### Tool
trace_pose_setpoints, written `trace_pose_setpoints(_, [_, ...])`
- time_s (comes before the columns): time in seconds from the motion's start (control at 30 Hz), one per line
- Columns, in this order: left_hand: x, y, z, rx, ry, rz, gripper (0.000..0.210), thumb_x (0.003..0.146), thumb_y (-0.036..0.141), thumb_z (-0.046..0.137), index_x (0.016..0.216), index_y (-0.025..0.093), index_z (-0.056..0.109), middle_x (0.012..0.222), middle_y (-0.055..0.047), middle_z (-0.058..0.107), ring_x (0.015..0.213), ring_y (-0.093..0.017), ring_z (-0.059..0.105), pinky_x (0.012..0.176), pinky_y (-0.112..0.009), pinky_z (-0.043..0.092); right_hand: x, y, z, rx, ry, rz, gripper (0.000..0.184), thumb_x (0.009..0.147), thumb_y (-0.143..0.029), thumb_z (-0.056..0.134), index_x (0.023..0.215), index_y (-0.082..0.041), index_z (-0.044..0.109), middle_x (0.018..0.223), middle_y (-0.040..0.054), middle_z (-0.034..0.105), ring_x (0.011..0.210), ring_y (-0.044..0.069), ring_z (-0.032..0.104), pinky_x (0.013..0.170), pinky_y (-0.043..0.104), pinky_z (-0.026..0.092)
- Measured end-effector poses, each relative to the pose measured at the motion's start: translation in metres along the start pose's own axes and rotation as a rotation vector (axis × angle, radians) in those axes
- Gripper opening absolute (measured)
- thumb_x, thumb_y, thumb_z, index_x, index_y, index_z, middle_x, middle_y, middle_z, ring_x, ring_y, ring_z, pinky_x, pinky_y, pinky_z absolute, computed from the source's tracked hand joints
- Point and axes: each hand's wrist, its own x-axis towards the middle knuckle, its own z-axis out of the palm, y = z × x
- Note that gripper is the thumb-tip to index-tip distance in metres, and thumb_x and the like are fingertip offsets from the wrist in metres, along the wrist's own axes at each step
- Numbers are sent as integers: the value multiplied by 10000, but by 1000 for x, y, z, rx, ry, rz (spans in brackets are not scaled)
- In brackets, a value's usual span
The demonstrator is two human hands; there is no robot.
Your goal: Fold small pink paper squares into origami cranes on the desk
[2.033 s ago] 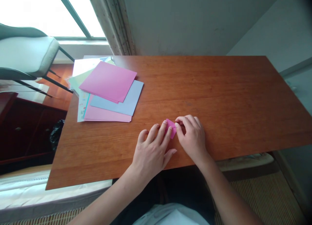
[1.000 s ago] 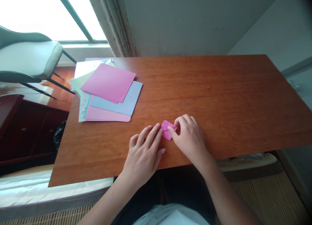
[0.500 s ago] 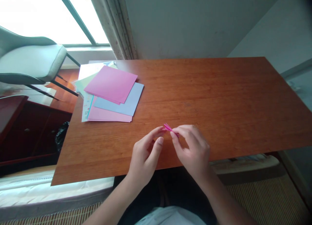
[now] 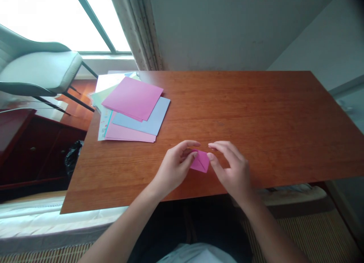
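A small folded piece of bright pink paper (image 4: 201, 162) with crease lines shows its flat face above the table's near edge. My left hand (image 4: 178, 162) pinches its left side, with the thumb in front and the fingers behind. On the other side, my right hand (image 4: 230, 166) has its thumb tip at the paper's right edge. The right thumb and fingers are apart, with a gap between them, and grip nothing.
The brown wooden table (image 4: 256, 115) spans the view. At its left end lies a pile of pink sheets (image 4: 135, 98), a blue sheet (image 4: 159, 113) and other papers. A chair (image 4: 42, 69) stands beyond that end, near the window and a curtain (image 4: 139, 27).
The pink paper has turned from edge-on to face-on, and my left hand now pinches it. My right hand has let go, its fingers opened and moved slightly right.
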Motion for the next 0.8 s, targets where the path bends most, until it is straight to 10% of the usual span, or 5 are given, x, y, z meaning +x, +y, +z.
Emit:
trace_pose_setpoints(0.33, [17, 2, -9, 234, -91, 53, 191, 913, 200, 579, 1063, 164, 693, 968, -71, 751, 863, -182, 714, 739, -268, 554, 13, 15, 3, 152, -187, 185, 71, 934, -218, 625, 934, -232, 694, 876, 8, 715, 773, 157, 654, 686, 284, 515])
trace_pose_setpoints(0.53, [29, 1, -18, 159, -82, 6, 244, 903, 251, 614, 1110, 140, 680, 890, -65, 740, 784, -171, 694, 697, -267, 538, 10, 25, -3, 52, -140, -200, 401, 899, 12, 481, 1170, -223, 662, 1138, 85, 670, 1087, 219, 607, 951, 399, 517])
trace_pose_setpoints(0.8, [39, 8, -14, 724, -93, 155, 198, 902, 125, 557, 1035, 200, 683, 841, -2, 727, 728, -144, 664, 649, -242, 471, 11, 44, -4, -184, -276, -456, 259, 929, -68, 578, 1127, -192, 690, 1097, 82, 724, 1029, 234, 626, 894, 398, 529])
